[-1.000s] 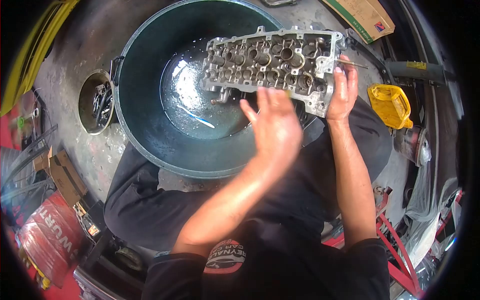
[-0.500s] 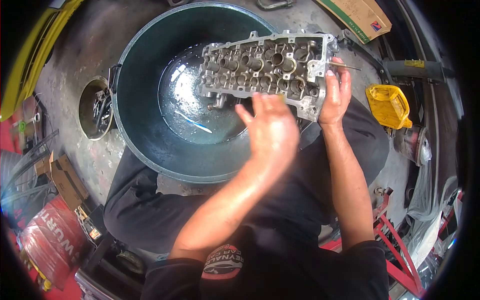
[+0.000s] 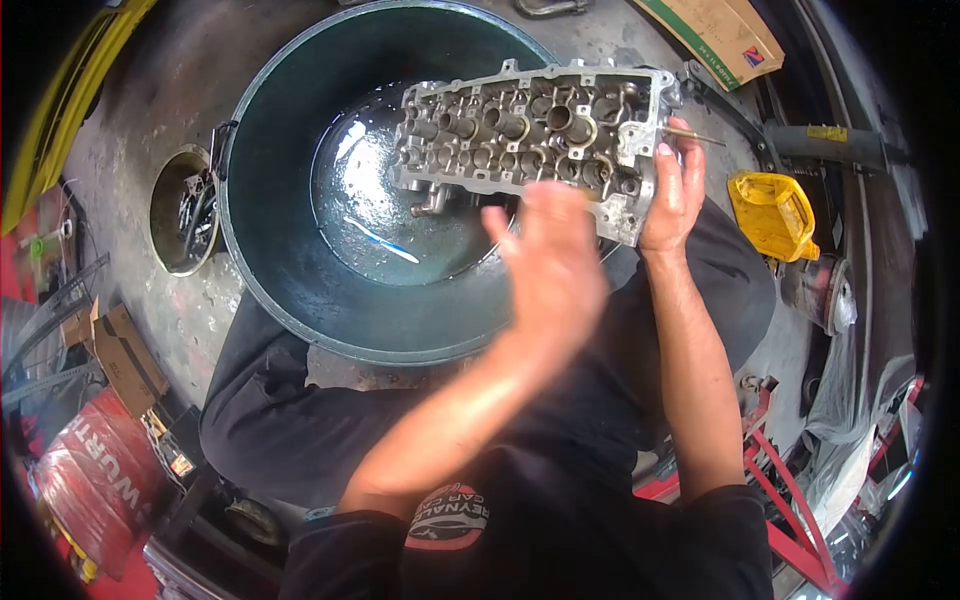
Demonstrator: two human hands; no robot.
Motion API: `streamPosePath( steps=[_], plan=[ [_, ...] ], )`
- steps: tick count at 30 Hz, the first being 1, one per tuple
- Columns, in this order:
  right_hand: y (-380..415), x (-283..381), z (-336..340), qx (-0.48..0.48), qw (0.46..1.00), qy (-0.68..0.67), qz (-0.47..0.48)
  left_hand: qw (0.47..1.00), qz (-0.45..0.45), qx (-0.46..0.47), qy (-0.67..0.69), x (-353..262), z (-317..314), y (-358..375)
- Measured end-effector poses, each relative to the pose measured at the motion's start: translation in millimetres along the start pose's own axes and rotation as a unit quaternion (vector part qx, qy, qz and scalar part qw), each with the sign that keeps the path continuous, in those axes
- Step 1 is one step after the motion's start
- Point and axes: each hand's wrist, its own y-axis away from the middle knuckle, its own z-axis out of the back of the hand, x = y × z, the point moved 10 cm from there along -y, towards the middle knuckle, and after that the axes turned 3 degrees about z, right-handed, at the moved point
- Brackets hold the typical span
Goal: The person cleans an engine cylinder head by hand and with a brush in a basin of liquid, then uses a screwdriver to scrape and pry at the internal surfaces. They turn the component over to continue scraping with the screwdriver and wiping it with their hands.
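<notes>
Concrete floor (image 3: 125,225): parts bucket (image 3: 163,215) left of tub (image 3: 268,205), yellow jug (image 3: 770,215) right. Cylinder head (image 3: 485,125) over tub, right hand (image 3: 675,205) gripping its end; left hand (image 3: 553,270) (blurrier than half a second ago, thumb apart, grip: can't tell) hides part of its near edge.

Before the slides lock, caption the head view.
Right hand holding a cylinder head partly over a round tub, left hand blurred nearby.
</notes>
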Motion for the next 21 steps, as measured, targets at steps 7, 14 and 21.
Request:
streamPosePath(
  steps=[7, 14, 21],
  plan=[
    [5, -1, 2, 0.004, 1.000, 0.003, -0.005, 0.999, 0.022, 0.013, -0.035, -4, 15, -4],
    [2, -3, -2, -0.001, 0.999, -0.031, -0.019, 0.996, 0.031, 0.014, -0.084, 15, 6, -13],
    [2, -1, 0, 0.005, 1.000, -0.007, -0.001, 0.993, 0.037, 0.018, -0.114, 50, 7, -5]
  ],
)
